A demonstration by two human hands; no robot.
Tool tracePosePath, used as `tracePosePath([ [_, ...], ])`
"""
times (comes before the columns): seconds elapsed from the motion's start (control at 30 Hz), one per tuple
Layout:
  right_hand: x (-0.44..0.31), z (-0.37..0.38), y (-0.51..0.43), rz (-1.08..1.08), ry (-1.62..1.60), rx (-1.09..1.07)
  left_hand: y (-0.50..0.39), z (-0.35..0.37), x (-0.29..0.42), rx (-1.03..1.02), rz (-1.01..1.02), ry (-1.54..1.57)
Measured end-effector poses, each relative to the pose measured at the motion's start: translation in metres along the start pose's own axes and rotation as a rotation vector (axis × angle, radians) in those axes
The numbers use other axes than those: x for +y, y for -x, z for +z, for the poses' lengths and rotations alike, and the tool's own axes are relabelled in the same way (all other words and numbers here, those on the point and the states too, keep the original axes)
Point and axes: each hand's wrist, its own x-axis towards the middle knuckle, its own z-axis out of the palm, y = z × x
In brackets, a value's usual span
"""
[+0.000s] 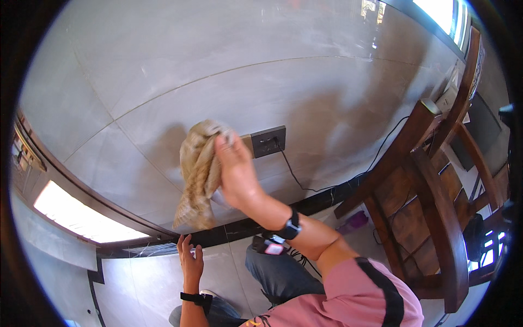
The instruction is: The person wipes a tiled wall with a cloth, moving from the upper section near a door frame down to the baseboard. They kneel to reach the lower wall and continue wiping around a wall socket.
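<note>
My right hand (pixel 237 167) grips a crumpled tan cloth (pixel 198 163) and holds it at the grey tiled wall (pixel 163 65). Just right of that hand, a dark wall socket (pixel 268 141) has a black plug in it, with a gold-coloured plate (pixel 246 146) beside it, partly hidden by the hand. The lower end of the cloth hangs down loosely. My left hand (pixel 190 255) is below the cloth, over the floor, with its fingers apart and nothing in it. Both wrists wear black bands.
A black cable (pixel 292 173) runs from the socket to the right along the wall. Dark wooden chairs (pixel 439 220) stand at the right, with a purple object (pixel 353 222) on the floor beside them. A brown door frame (pixel 98 204) is at the left. Black skirting (pixel 241 229) edges the wall.
</note>
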Motion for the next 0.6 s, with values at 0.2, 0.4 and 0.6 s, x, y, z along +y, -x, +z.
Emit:
tracePosePath([
  [0.2, -0.15, -0.043, -0.009, -0.353, -0.103, 0.233, -0.002, 0.004, -0.017, -0.027, 0.012, -0.009],
  [0.4, -0.22, -0.126, -0.072, -0.923, 0.59, 0.48, -0.005, 0.008, -0.016, -0.041, 0.023, -0.009],
  [0.6, -0.194, -0.174, -0.118, -1.255, 1.332, 0.499, -0.003, 0.018, -0.026, -0.046, 0.035, -0.072],
])
